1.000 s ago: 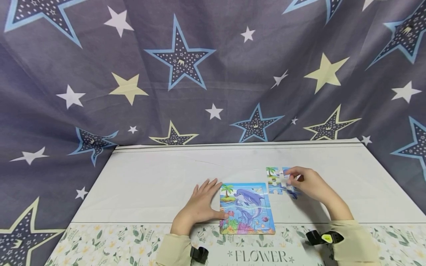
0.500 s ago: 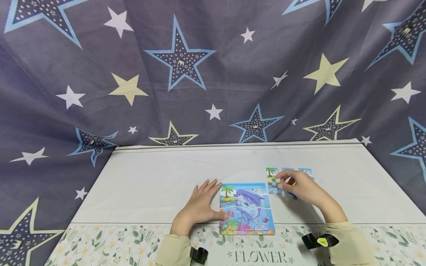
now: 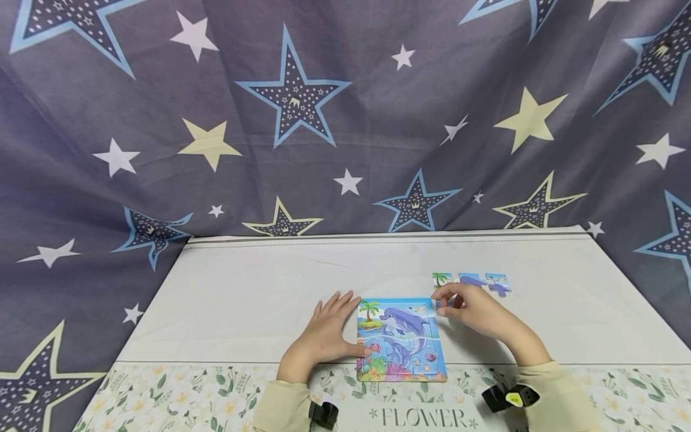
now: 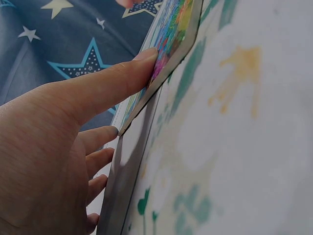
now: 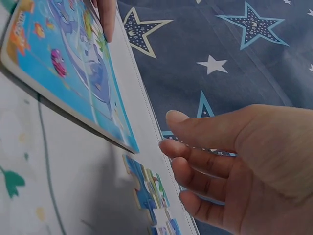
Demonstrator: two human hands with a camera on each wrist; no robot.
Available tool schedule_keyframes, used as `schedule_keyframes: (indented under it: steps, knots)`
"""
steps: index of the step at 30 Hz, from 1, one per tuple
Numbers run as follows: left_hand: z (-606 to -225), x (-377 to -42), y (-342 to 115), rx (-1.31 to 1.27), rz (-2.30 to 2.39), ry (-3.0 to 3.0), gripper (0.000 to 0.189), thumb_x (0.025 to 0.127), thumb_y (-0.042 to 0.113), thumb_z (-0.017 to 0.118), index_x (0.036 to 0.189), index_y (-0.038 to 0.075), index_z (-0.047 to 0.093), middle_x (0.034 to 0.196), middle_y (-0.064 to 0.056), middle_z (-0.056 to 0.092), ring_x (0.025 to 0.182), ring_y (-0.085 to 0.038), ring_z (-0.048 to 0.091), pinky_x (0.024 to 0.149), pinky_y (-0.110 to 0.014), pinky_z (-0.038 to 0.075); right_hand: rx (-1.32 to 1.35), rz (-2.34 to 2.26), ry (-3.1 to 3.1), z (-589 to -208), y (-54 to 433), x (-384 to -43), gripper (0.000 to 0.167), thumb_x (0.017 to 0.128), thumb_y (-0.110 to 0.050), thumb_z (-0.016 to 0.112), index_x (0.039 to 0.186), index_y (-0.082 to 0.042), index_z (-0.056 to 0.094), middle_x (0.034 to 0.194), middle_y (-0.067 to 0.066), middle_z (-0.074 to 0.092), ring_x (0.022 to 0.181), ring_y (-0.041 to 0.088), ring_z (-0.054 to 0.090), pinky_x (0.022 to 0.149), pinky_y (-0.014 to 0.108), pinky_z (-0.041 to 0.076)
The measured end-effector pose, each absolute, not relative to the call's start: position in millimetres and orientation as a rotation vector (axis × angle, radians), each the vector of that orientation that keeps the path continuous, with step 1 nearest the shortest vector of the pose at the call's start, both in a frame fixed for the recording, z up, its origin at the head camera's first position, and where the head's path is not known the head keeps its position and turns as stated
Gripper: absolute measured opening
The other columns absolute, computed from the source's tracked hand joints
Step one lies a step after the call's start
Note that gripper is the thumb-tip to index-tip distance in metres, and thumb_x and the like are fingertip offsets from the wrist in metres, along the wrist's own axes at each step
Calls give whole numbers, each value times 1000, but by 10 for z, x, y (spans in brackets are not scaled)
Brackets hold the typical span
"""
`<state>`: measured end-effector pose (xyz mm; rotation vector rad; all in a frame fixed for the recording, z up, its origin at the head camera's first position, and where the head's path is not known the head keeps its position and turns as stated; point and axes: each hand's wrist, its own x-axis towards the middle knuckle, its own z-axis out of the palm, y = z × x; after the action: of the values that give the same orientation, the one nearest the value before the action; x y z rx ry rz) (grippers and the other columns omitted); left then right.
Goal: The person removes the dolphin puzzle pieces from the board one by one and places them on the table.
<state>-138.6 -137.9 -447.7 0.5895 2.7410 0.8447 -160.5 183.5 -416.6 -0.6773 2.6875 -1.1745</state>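
Note:
A square dolphin jigsaw puzzle (image 3: pixel 400 339) lies on the table near its front. My left hand (image 3: pixel 324 336) rests along its left side with fingers spread, the thumb (image 4: pixel 146 55) over the puzzle's edge. Beyond the upper right corner hovers my right hand (image 3: pixel 475 309), its fingers bent and thumb apart from the index finger. In the right wrist view, nothing shows between the thumb (image 5: pixel 178 117) and fingers. Loose puzzle pieces (image 3: pixel 469 280) lie beyond the right hand, which covers some of them. An island piece with a palm (image 3: pixel 441 278) is at their left end.
White cloth (image 3: pixel 259 288) covers the back of the table; a floral cloth (image 3: pixel 178 396) with the word FLOWER covers the front. A dark curtain with stars (image 3: pixel 351 120) hangs behind and at both sides. Camera straps (image 3: pixel 510 397) sit on the wrists.
My right hand has moved left and slightly toward me, from over the loose pieces to the puzzle's right edge, uncovering the pieces at the back right. The left hand has stayed still.

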Motion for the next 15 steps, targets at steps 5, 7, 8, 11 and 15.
schedule_keyframes:
  steps: [5,7,8,11,15]
  knots:
    - [-4474,-1382,-1381,613,840,2746,104,73,53,82,154,8,34,161,-13,25,149,-38,13,117,-64,3,-715,-1155,2647,-4195,1786,-1596,21,90,-5,70,111,-1,68,87,-3,61,72,11,54,56,24,47]
    - [-4476,-1380,-1382,621,846,2748,104,73,52,82,154,8,35,161,-14,26,149,-39,14,117,-64,4,-731,-1144,2638,-4207,1763,-1590,21,91,-5,70,111,-1,68,87,-4,60,71,10,54,55,24,46]
    - [-4476,-1378,-1382,624,850,2749,104,73,52,83,154,7,35,161,-14,26,148,-39,14,116,-65,4,-735,-1139,2638,-4213,1749,-1586,21,90,-5,70,111,-1,68,86,-4,60,70,10,53,55,24,45]
    - [-4479,-1376,-1382,610,855,2745,104,72,51,83,154,8,35,161,-13,26,149,-38,14,117,-64,4,-746,-1129,2629,-4221,1710,-1572,20,90,-3,70,110,-2,68,86,-4,60,69,9,53,55,25,45]
    - [-4484,-1383,-1378,593,853,2744,104,72,51,83,154,8,35,161,-12,26,149,-37,13,117,-63,3,-752,-1111,2616,-4233,1659,-1555,19,89,-3,71,108,-3,69,87,-4,59,71,9,52,59,25,47]
